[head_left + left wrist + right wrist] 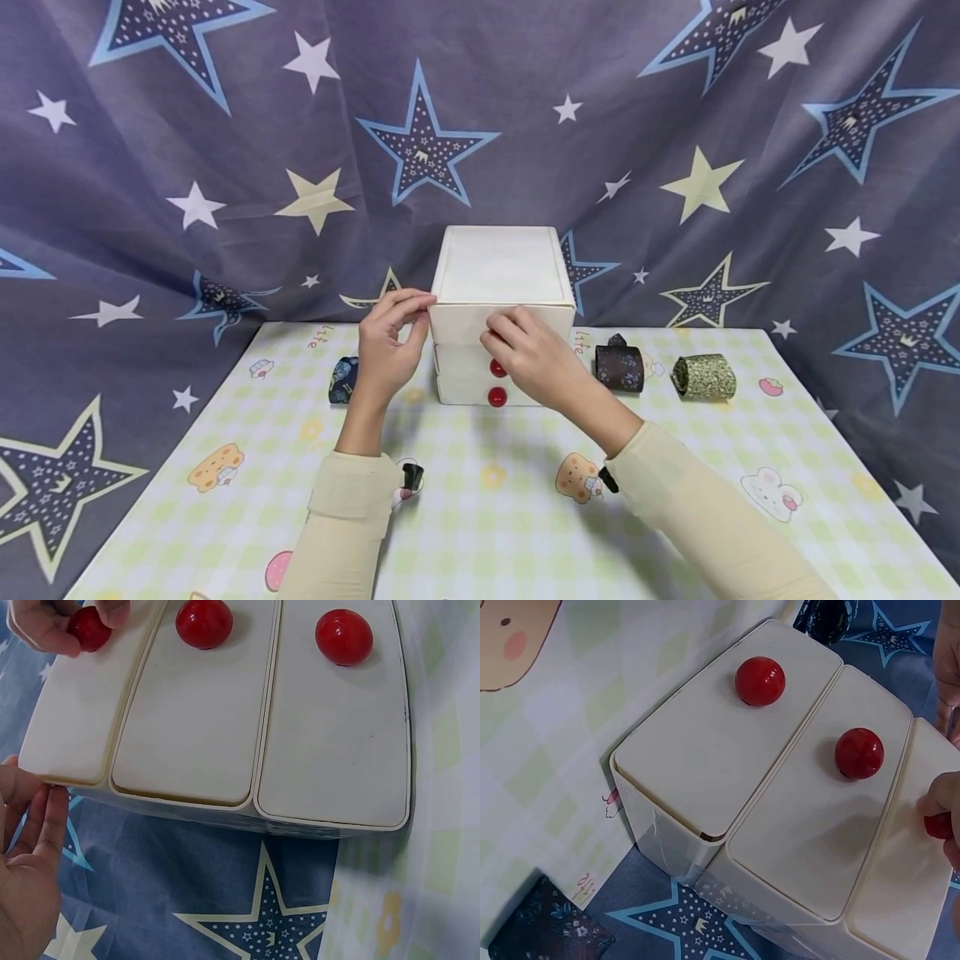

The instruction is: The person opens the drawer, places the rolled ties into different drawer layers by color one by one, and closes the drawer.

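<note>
Watching from my station: I see a white drawer box standing at the back middle of the worktop, against the star-printed cloth.
Top drawer: my right hand pinches its red knob between thumb and fingertips; from the head view that knob is hidden behind the hand.
Middle knob: half covered by the right hand from the head view, plain in both wrist views.
Bottom knob: fully in sight, untouched.
Drawer contents: all three fronts sit flush, so I cannot see whether anything is inside.
Left hand: fingers bent over the box's upper left front corner, fingertips touching the edge; the left wrist view shows only the palm and straightish fingers beside the box's side, so I read it as bracing rather than gripping.
Dark blue roll: lying just left of the box, mostly hidden behind the left wrist; its pattern is hard to make out.
Dark patterned roll: lying right of the box, near it.
Olive speckled roll: lying just beyond that one, apart from it.
Sleeves: cream, cut off by the lower frame edge.
</note>
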`<act>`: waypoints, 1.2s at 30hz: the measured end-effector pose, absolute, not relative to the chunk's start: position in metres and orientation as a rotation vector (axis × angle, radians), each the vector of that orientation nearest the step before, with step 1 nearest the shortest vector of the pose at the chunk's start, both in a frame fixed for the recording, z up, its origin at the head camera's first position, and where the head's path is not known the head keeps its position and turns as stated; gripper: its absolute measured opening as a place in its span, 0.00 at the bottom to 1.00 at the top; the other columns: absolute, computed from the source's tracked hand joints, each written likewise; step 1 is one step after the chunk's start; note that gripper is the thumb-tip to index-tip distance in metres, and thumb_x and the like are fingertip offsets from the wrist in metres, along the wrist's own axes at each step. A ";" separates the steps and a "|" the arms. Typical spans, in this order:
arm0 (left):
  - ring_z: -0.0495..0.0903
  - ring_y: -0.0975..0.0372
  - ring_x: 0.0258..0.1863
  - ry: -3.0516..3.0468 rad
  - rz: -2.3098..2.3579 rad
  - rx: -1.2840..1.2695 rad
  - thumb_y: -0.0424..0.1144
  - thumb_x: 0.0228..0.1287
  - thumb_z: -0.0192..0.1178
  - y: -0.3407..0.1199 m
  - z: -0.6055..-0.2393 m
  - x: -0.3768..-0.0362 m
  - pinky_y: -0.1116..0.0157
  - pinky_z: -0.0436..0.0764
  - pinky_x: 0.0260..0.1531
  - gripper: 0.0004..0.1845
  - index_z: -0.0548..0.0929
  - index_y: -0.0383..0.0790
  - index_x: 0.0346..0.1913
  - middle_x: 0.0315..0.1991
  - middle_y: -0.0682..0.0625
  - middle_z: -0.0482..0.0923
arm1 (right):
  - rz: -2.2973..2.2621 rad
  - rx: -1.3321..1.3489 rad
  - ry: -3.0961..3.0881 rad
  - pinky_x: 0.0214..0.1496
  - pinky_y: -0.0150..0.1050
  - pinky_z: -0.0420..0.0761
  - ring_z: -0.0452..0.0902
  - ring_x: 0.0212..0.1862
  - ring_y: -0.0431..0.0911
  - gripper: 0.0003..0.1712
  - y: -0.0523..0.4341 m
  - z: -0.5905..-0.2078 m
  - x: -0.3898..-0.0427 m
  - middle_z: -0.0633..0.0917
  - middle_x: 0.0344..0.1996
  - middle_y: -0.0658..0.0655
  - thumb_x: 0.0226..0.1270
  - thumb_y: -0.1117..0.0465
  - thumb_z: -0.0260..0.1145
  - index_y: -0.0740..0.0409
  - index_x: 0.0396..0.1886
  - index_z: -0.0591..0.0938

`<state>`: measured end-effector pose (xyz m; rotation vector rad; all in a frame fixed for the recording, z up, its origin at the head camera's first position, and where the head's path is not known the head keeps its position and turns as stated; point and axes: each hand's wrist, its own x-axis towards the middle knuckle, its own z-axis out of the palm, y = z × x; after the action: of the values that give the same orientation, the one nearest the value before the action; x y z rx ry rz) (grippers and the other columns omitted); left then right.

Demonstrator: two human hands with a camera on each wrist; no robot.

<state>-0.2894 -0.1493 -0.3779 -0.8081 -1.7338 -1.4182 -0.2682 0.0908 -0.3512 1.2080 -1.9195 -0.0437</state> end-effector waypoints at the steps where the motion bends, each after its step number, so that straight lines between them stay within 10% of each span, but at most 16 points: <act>1: 0.82 0.54 0.46 -1.735 -1.418 -0.809 0.15 0.64 0.59 -0.149 -0.378 -0.289 0.66 0.86 0.50 0.14 0.88 0.25 0.48 0.49 0.39 0.82 | -0.045 1.208 -1.923 0.53 0.43 0.82 0.76 0.47 0.54 0.07 0.091 -0.351 -0.268 0.83 0.44 0.60 0.68 0.72 0.69 0.65 0.44 0.87; 36: 0.83 0.54 0.45 -1.742 -1.390 -0.830 0.15 0.62 0.60 -0.151 -0.377 -0.291 0.67 0.87 0.48 0.15 0.88 0.26 0.48 0.48 0.40 0.82 | -0.077 1.266 -1.895 0.47 0.42 0.82 0.76 0.45 0.53 0.06 0.094 -0.346 -0.264 0.82 0.42 0.59 0.69 0.72 0.66 0.62 0.41 0.86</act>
<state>-0.2905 -0.1507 -0.3771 -0.8304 -1.7419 -1.3904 -0.2635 0.0940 -0.3462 1.2657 -1.8953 -0.0775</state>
